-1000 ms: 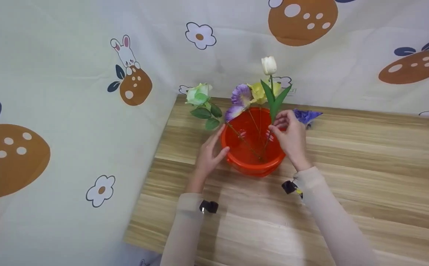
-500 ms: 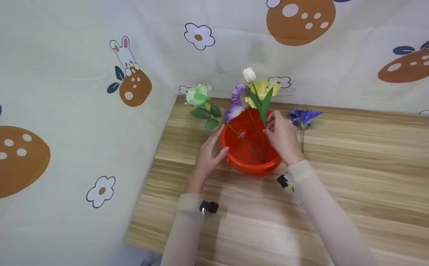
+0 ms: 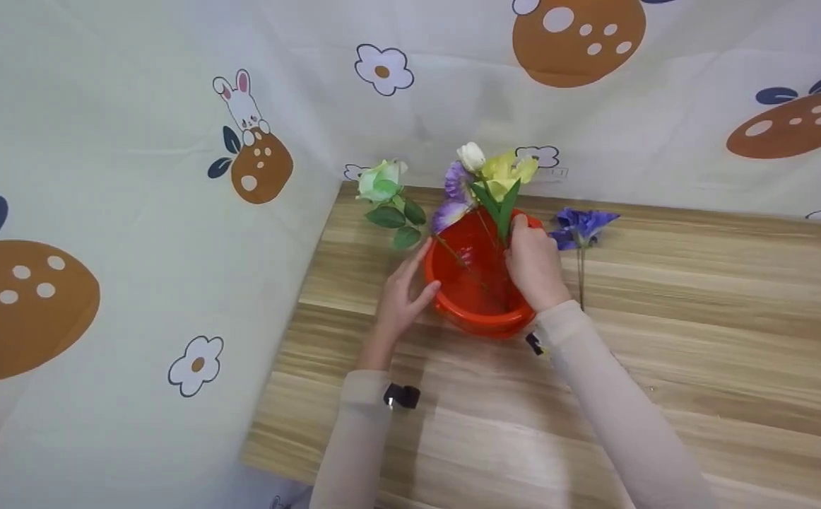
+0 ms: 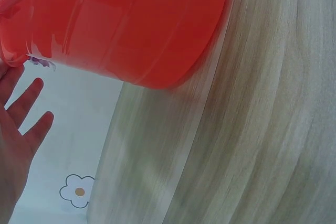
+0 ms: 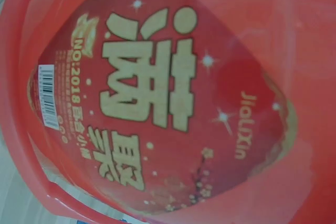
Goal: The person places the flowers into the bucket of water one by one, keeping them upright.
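A red bucket (image 3: 489,319) stands on the wooden table. My right hand (image 3: 536,263) is at its right rim, gripping the stem of a white tulip (image 3: 471,156); the fingertips are partly hidden. The tulip leans left, its lower stem inside the bucket. My left hand (image 3: 401,290) rests against the left rim, fingers extended; the left wrist view shows its fingers spread beside the bucket wall (image 4: 121,24). In the bucket stand a pale green rose (image 3: 379,181), a purple flower (image 3: 453,205) and a yellow flower (image 3: 506,174). The right wrist view shows only the bucket's label (image 5: 157,93), not the hand.
A blue-violet flower (image 3: 583,225) lies on the table right of the bucket, its stem toward the front. Behind the table (image 3: 721,332) hangs a printed cloth (image 3: 439,113), which also covers the left side. The table's left edge is close to the left forearm.
My right hand has moved left and slightly down with the tulip, whose head has dropped beside the yellow flower. The blue-violet flower has come into fuller view. The left hand has stayed put.
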A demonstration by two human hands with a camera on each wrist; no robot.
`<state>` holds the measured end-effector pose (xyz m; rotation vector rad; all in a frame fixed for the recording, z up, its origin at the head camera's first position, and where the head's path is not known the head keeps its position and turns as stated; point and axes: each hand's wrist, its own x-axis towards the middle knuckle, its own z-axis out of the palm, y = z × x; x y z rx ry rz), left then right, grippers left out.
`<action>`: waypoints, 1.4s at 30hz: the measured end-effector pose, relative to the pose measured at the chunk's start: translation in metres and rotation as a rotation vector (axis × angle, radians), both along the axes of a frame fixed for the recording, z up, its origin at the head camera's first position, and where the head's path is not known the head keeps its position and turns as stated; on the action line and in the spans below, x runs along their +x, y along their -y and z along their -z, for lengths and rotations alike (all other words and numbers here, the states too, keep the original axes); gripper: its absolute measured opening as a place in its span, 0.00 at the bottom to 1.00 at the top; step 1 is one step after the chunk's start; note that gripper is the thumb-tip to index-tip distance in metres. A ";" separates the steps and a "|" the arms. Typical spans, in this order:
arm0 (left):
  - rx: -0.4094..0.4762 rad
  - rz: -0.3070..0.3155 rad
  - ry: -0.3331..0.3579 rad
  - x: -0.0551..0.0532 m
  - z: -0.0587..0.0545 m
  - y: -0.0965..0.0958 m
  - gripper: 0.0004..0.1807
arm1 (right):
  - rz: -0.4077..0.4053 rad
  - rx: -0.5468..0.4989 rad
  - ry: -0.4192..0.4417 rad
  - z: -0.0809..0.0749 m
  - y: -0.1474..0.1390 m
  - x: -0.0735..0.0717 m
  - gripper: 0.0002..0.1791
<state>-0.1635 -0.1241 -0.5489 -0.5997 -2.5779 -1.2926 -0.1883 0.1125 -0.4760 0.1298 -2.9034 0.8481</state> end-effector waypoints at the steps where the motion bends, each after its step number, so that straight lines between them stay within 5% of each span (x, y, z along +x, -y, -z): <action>1: 0.007 0.003 0.002 0.000 0.000 0.000 0.35 | 0.004 0.005 -0.001 0.000 0.000 0.000 0.16; 11: 0.033 0.015 -0.027 0.000 0.001 -0.001 0.35 | 0.030 0.020 -0.049 0.002 0.001 0.003 0.14; 25: 0.038 0.013 -0.014 0.000 0.001 -0.001 0.36 | 0.009 -0.163 0.042 -0.014 -0.016 0.009 0.09; 42: 0.032 0.022 -0.035 -0.001 0.003 -0.001 0.36 | 0.063 -0.327 0.022 -0.025 -0.041 0.005 0.06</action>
